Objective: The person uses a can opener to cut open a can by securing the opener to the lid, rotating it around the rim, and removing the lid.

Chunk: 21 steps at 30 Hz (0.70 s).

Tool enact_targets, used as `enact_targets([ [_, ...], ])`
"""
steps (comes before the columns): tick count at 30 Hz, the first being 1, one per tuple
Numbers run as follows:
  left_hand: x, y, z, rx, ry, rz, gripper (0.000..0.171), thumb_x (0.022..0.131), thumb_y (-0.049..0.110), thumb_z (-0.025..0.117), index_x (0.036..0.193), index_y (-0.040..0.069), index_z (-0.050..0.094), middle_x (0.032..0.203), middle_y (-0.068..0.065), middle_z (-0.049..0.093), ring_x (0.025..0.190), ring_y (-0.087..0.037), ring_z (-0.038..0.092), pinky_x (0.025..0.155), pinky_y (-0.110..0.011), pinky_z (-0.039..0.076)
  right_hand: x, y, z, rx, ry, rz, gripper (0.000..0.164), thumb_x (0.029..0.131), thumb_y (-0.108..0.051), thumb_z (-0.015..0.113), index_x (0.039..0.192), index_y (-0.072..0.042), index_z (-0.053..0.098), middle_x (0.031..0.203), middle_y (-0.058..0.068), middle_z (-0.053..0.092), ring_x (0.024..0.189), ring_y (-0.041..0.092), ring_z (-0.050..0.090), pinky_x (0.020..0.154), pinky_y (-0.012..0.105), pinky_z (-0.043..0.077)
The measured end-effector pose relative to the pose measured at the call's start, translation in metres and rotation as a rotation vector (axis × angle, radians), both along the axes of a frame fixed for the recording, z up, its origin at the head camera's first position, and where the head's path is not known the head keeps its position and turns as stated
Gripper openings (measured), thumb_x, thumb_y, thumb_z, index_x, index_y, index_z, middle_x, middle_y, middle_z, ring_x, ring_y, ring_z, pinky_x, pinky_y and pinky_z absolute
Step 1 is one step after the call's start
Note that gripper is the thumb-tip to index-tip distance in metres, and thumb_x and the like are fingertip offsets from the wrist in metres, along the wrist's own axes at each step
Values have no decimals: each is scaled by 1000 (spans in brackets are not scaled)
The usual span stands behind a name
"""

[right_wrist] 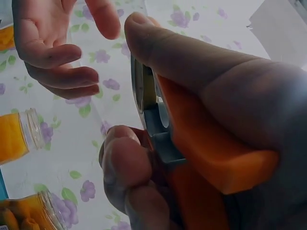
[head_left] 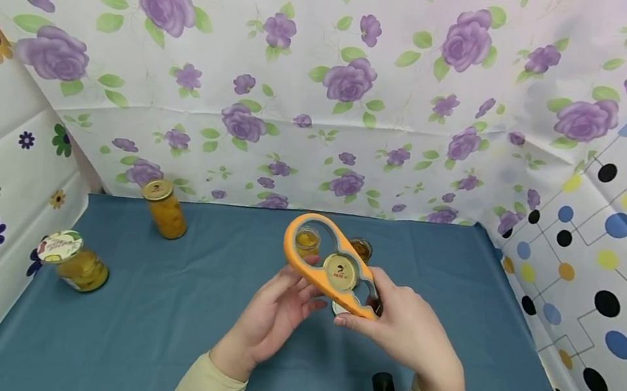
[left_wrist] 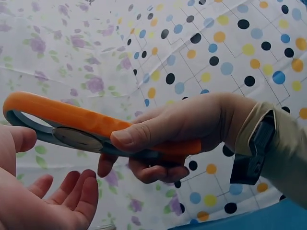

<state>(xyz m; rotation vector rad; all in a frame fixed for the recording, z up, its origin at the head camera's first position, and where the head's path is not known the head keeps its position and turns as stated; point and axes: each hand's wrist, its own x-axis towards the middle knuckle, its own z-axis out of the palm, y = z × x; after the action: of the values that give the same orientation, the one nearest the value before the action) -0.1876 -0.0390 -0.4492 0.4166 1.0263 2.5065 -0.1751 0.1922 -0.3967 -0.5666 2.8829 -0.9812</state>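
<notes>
My right hand (head_left: pixel 412 321) grips an orange jar opener (head_left: pixel 308 269) by its narrow end, thumb on top and fingers beneath. A round gold lid (head_left: pixel 341 272) with a small print sits in one of the opener's grey-lined holes. Close to the opener's wide end is my left hand (head_left: pixel 279 313), palm turned up and fingers loosely bent, holding nothing. In the left wrist view, a gap shows between the left fingertips (left_wrist: pixel 88 179) and the opener (left_wrist: pixel 72 115). Behind the opener stand two lidless glass jars, one with yellow contents (right_wrist: pixel 14 136) and one with darker contents (right_wrist: pixel 29 213).
On the left of the blue cloth (head_left: pixel 182 337) stand a jar with a gold lid (head_left: pixel 165 209) and a jar with a patterned lid (head_left: pixel 75 262). Another round lid (head_left: pixel 341 309) lies under the opener, partly hidden. Flowered (head_left: pixel 304 88) and dotted (head_left: pixel 618 275) sheets enclose the table.
</notes>
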Motion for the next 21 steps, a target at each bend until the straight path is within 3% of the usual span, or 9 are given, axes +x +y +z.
enact_targets([
  [6, 2, 0, 0, 50, -66, -124, 48, 111, 37, 31, 152, 11, 30, 139, -5, 52, 124, -21, 49, 100, -37, 45, 0, -2, -2, 32, 30, 76, 68, 77, -72, 67, 129, -33, 48, 60, -13, 53, 47, 4, 49, 42, 27, 45],
  [12, 3, 2, -3, 79, -91, -234, 51, 111, 40, 32, 151, 9, 31, 136, -8, 52, 123, -25, 50, 102, -37, 44, 0, -3, -4, 57, 77, 117, 74, 75, -74, 67, 132, -31, 48, 63, -15, 53, 49, 1, 49, 44, 26, 45],
  [21, 4, 1, -5, 195, -109, -292, 55, 109, 38, 39, 153, 6, 28, 139, -12, 51, 129, -27, 47, 104, -38, 45, 0, -3, -4, 83, 119, 155, 75, 74, -74, 69, 132, -33, 48, 73, -20, 55, 55, -1, 50, 49, 25, 46],
])
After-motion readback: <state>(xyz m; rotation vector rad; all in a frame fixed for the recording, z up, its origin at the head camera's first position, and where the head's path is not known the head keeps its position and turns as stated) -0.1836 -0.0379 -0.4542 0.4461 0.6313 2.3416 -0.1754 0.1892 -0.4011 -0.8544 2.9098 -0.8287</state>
